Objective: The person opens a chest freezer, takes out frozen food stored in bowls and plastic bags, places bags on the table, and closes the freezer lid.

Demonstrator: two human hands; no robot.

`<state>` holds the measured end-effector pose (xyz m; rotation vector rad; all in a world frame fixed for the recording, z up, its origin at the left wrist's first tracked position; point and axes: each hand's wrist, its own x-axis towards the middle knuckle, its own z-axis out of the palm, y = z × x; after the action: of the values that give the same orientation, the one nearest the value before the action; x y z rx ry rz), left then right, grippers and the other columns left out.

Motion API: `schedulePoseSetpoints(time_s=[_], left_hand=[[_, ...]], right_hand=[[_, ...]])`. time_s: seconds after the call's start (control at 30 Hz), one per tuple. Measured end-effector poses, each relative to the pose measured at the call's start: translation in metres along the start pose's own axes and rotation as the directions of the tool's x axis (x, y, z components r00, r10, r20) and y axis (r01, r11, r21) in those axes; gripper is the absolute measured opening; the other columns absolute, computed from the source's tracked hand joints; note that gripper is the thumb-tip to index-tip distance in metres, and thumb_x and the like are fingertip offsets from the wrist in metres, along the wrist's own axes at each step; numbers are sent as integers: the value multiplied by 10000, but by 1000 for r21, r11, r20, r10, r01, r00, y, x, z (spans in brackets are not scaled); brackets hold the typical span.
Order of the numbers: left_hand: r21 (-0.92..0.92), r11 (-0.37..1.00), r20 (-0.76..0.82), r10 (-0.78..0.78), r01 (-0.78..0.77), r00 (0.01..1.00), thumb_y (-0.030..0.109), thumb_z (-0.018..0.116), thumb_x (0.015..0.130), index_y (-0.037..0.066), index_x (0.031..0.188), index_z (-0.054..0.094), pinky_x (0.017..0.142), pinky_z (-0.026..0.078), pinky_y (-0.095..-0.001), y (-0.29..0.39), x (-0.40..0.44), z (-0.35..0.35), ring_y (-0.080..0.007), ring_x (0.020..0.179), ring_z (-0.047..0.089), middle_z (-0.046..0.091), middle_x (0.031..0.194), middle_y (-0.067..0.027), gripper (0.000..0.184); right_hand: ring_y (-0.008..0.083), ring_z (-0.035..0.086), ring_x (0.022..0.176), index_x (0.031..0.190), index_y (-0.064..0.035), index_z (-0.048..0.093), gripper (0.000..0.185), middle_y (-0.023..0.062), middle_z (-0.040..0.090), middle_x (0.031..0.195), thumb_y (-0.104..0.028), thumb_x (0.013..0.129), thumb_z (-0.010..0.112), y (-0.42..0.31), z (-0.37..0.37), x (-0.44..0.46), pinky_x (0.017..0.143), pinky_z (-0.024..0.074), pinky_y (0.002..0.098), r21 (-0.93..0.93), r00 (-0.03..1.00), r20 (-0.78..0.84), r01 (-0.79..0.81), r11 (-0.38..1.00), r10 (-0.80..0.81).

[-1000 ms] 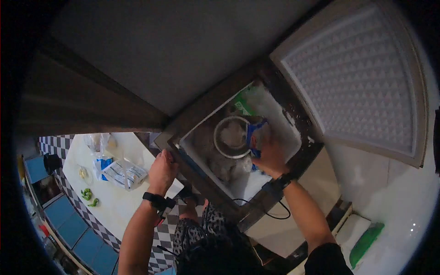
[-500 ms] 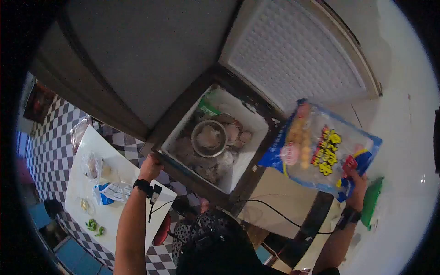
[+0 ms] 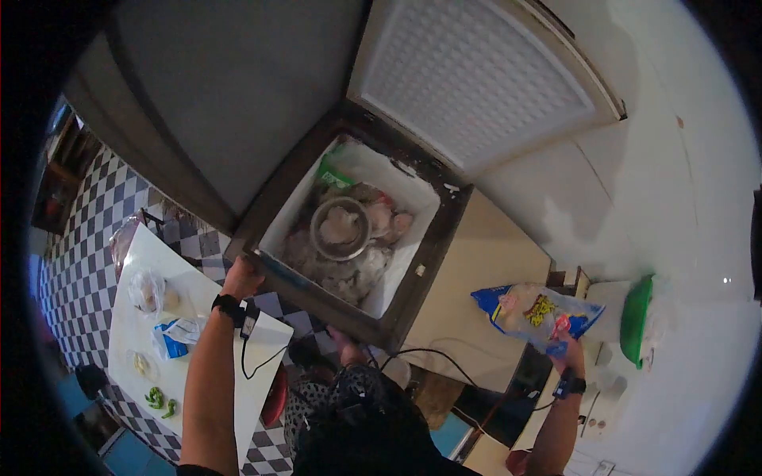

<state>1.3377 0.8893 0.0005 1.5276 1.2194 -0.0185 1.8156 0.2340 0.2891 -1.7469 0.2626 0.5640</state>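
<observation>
Because the right hand point(image 3: 569, 357) clasps the bag point(image 3: 516, 308) only near one end—the left hand point(image 3: 241, 278), at the freezer rim point(image 3: 409, 293), showing no clear grip—it could slip.

Probably green peppers point(image 3: 155, 397) on white table point(image 3: 127, 333)

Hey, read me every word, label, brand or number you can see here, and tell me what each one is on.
No text reads clearly.
Blue-edged bag in the right hand: yellow characters, too small and blurred to read.
Green packet in the freezer: pale marks, too blurred to read.
Blue-and-white packet on the white table: any print is too small to read.
</observation>
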Motion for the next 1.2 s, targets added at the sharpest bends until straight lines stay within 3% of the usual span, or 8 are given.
schedulePoseSetpoints(time_s=[0.23,0.3,0.47,0.63,0.77,0.87,1.03,1.2], left_hand=[[134,990,51,-46,39,998,99,759,801,122,1144,514,503,477,-372,14,6,-1,-220,590,617,609,787,-53,422],[143,986,111,-97,81,989,108,760,794,123,1158,519,523,479,-365,15,7,0,-226,606,619,608,775,-49,437],[165,986,113,-20,1,993,103,764,794,84,1191,511,739,515,-361,-43,39,8,-257,846,662,647,881,-59,472],[27,999,100,18,-20,995,36,769,773,32,1237,496,900,522,-384,-42,25,7,-287,1015,679,692,1069,-114,539],[-58,998,4,16,-16,1000,25,775,765,-9,1250,482,944,528,-419,-22,0,8,-351,1078,678,689,1140,-188,568],[161,985,-37,-53,58,998,84,790,785,-33,1255,470,929,528,-445,29,-21,2,-402,1095,667,676,1130,-238,580],[35,996,-46,-82,84,996,105,794,786,-22,1225,472,919,521,-465,28,-24,-1,-436,1106,653,673,1108,-249,559],[39,996,-67,-73,76,995,93,805,775,-18,1211,474,924,527,-467,26,-21,2,-450,1111,649,678,1120,-253,558]], right_hand=[[244,704,1027,1401,-39,518,557,127,700,1151,-222,932,756,-65,42,-95,897,573,423,-689,901,-371,-104,717,-226],[254,678,1120,1461,-30,466,629,152,687,1217,-217,934,756,-76,49,-94,1021,518,420,-961,619,-97,147,236,-779],[229,629,1211,1308,-6,646,419,144,647,1327,-175,931,712,-142,256,-104,1034,493,352,-270,811,310,576,772,-497],[300,677,1159,1289,-24,604,412,130,667,1291,-265,959,661,-37,452,65,946,557,438,-186,730,679,65,980,80],[329,698,1092,1251,-91,641,381,138,698,1231,-346,971,601,148,564,218,904,564,454,-655,678,678,382,652,285],[355,704,1071,1244,-113,662,413,138,724,1204,-406,968,570,287,584,317,902,558,472,-529,492,823,846,68,285],[382,705,1080,1194,-96,705,410,173,738,1176,-393,928,611,324,565,297,912,549,488,-408,452,889,851,-331,67],[335,708,1032,1116,-79,716,326,188,725,1144,-324,909,656,233,559,266,840,557,463,-449,479,824,878,-165,302]])
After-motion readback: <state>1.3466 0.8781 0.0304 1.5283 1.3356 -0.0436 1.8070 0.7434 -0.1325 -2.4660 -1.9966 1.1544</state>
